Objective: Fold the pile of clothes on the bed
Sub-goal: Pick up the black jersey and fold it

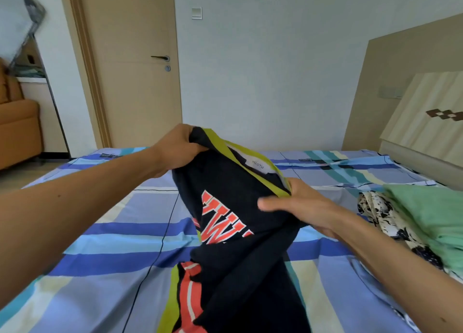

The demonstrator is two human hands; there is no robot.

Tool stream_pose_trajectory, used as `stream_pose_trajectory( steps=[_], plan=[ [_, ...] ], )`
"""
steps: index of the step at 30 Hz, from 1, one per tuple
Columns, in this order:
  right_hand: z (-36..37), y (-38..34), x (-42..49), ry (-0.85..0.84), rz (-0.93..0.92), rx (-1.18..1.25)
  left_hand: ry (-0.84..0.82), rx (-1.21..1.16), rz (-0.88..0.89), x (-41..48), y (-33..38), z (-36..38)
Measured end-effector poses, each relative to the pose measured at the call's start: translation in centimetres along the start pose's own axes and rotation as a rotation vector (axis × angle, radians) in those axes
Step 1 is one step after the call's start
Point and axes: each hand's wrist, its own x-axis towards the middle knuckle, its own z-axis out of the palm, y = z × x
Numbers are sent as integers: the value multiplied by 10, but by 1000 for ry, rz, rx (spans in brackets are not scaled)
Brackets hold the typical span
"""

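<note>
We see the bed (100,232), spread with a smooth sheet striped in blue, pale blue, cream and teal. It lies open from 7 to 10 o'clock of the shirt, out to its far edge by the wall. At 3 o'clock the free room is narrower.

A dark navy soft-knit T-shirt with orange-red block letters and yellow-green trim (233,207) hangs at the middle. Its collar end is lifted clear of the sheet, and its twisted lower part trails down onto the bed toward 6 o'clock. A white neck label shows inside the collar.

The hands are apart, one at each end of the collar. The left hand (180,147), at 11 o'clock, has its fingers curled tightly round a bunch of fabric. The right hand (300,207), at 3 o'clock, pinches the trimmed edge with the thumb on top and the fingers under the cloth.

A mint-green folded garment (431,215) lies at 3 o'clock on the bed. A crumpled cream cloth with black blotches (383,212) lies just beside it on its near side. A tan wooden headboard (400,82) stands at 2 o'clock, a beige flat door (130,57) at 11, and an orange upholstered armchair (17,127) at 9.
</note>
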Motion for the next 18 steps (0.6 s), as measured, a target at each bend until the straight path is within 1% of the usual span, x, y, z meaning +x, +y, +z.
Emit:
stream_pose_trajectory(
  steps=[1, 2, 3, 4, 6, 8, 11, 13, 15, 16, 18],
  plan=[
    [-1, 4, 2, 57, -11, -246, 15, 22, 36, 0, -2, -4],
    [-3, 10, 6, 123, -17, -443, 36, 50, 69, 1, -4, -8],
    [-6, 18, 12, 192, -14, -569, 49, 107, 101, 2, -5, -13],
    [-11, 27, 20, 269, -1, -628, 60, 176, 138, 3, -6, -18],
    [-24, 42, 34, 416, 38, -610, 46, 342, 197, 3, -10, -29],
    [-37, 46, 47, 532, 59, -530, 13, 455, 232, 4, -18, -38],
    [-53, 31, 66, 654, 24, -334, 2, 627, 190, 9, -31, -53],
    [-64, 8, 75, 697, -5, -124, 78, 672, 96, 15, -39, -69],
    [-78, -24, 77, 702, -51, 0, 187, 642, -10, 19, -38, -89],
    [-85, -43, 76, 699, -88, -16, 255, 610, -42, 21, -35, -99],
    [-100, -77, 72, 718, -183, -174, 389, 532, -83, 24, -24, -119]
  ],
)
